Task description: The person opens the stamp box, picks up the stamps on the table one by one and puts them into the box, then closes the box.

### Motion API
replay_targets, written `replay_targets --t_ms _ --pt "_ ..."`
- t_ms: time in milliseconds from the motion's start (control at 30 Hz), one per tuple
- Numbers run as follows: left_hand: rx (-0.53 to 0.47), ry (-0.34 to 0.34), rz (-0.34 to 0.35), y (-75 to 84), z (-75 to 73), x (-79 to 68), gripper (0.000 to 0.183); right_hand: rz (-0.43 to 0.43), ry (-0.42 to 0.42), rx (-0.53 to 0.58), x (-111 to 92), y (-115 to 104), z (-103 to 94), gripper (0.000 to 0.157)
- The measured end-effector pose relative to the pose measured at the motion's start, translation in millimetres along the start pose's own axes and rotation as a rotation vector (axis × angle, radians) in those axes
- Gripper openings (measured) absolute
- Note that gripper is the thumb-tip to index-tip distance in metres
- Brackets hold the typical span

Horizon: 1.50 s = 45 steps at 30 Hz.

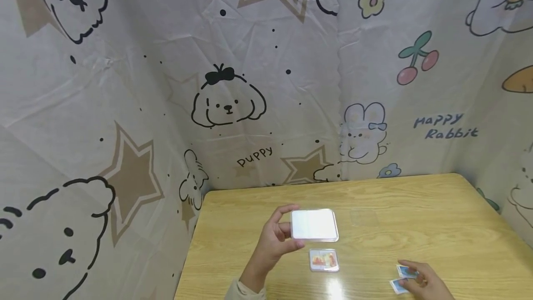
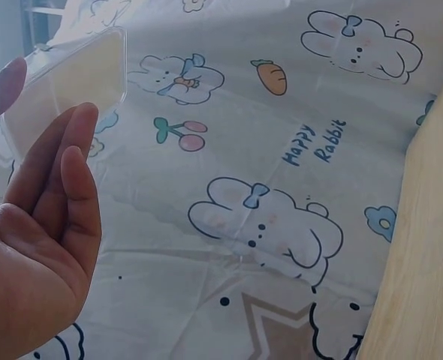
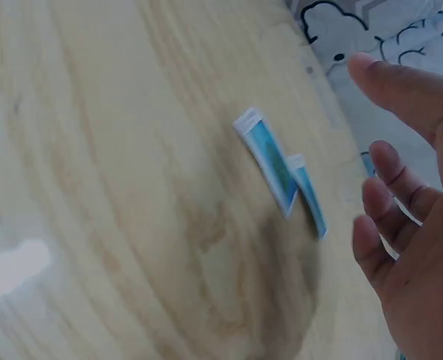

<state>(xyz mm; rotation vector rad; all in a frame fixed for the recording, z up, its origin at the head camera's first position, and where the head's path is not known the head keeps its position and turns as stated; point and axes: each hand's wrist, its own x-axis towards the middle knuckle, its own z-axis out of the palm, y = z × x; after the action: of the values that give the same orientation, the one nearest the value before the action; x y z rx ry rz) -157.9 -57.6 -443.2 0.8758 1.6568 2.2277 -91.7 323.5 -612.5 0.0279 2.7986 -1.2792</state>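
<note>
Up off the table, my left hand [image 1: 266, 244] grips a clear flat rectangular plastic case [image 1: 314, 225] by its left side, the thumb below and fingers above and behind. In the left wrist view, the same case [image 2: 86, 71] looks pale and see-through between thumb and fingers. Over at the right, my right hand [image 1: 429, 282] hovers by two small blue-and-white cards [image 1: 398, 286]. The right wrist view has its fingers relaxed and apart from the cards [image 3: 269, 161], which lie on the table close together.
A smaller clear case [image 1: 324, 260] with an orange-and-red picture lies on the wooden table [image 1: 233, 230] just below the held case. Farther back is a faint transparent sheet or lid [image 1: 363, 218]. A printed cloth [image 1: 266, 105] hangs behind the table and along both sides.
</note>
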Motion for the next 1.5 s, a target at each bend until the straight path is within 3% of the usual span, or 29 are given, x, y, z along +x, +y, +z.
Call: replay_targets --t_ms 167,300,600,800,1033,1500 --pt "-0.009 0.064 -0.031 1.9 -1.4 -1.0 0.078 -0.055 0.039 -0.226 3 15 0.5 0.055" --pt "-0.033 0.09 -0.026 2.8 -2.7 -0.6 0.079 -0.017 0.031 -0.315 7 22 -0.2 0.059" --pt "-0.023 0.073 -0.049 4.2 -1.8 -0.4 0.072 -0.013 -0.024 -0.263 6 33 2.6 0.056" --pt "-0.013 0.07 -0.029 4.8 -2.1 -0.7 0.072 -0.006 -0.031 -0.274 6 38 5.4 0.053" --pt "-0.012 0.061 -0.013 4.9 -2.3 -0.9 0.082 -0.012 -0.05 -0.285 6 40 7.0 0.042" --pt "0.017 0.09 -0.063 3.1 -1.3 -4.0 0.072 -0.005 -0.108 -0.287 9 40 5.9 0.04"
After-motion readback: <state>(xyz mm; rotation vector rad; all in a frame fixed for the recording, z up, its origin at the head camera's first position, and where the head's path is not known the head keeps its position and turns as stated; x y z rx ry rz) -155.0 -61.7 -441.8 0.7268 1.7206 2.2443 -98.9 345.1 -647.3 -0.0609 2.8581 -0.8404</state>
